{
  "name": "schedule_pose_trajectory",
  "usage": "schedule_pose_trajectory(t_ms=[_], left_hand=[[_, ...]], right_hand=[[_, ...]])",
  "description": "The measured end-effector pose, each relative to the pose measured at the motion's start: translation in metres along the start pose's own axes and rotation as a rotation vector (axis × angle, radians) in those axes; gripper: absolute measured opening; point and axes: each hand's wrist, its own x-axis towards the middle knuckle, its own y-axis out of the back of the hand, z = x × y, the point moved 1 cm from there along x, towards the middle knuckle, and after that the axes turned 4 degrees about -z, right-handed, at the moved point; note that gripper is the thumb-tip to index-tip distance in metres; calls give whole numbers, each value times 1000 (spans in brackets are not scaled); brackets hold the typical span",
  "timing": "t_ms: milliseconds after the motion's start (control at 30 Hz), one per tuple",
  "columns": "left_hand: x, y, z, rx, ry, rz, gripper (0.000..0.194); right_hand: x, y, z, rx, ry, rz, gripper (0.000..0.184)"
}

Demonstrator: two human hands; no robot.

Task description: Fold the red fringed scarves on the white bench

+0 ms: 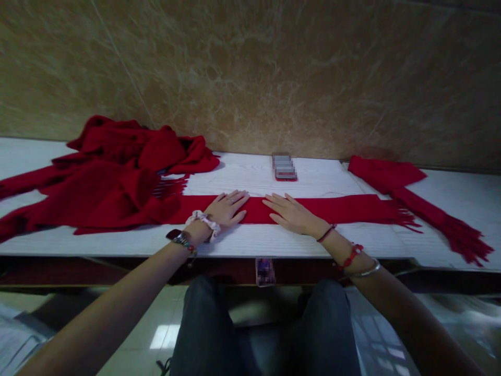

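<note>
A long red scarf [344, 209] lies stretched flat across the white table, its fringe at the right end. My left hand [225, 210] rests palm down on the middle of it, fingers spread. A short way to the right, my right hand [291, 213] lies flat on the same scarf with its fingers out. Bare red cloth shows between the two hands. The scarf's left end runs under a heap of crumpled red scarves [117, 172], so that end is hidden.
Another red scarf [422, 203], folded over with its fringe toward me, lies at the right. A phone-like object [284, 168], its face blurred, sits at the back of the white table [242, 241]. Behind stands a marbled wall [250, 78]. A small picture card [265, 272] shows at the table's front edge.
</note>
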Motion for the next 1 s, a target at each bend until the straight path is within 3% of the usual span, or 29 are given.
schedule_pose_trajectory(t_ms=[167,333,433,667,767,867,1000], left_hand=[[1,-1,2,-17,31,20,58],[3,-4,0,-4,46,9,60],[3,-5,-2,0,41,2,60],[4,-6,-3,-17,31,31,61],[5,-6,-3,-17,27,20,61],[6,-7,-5,-23,19,25,61],[7,-8,-6,-32,23,38,60]], right_hand=[[26,8,-20,-20,-116,84,48],[33,-4,-36,5,-172,30,50],[12,-9,-22,-13,-215,24,49],[-64,-6,55,-128,-416,-26,51],[-82,-3,74,-140,-507,-35,50],[-76,1,68,-96,-518,-16,51],[-49,1,36,-26,-383,19,52]])
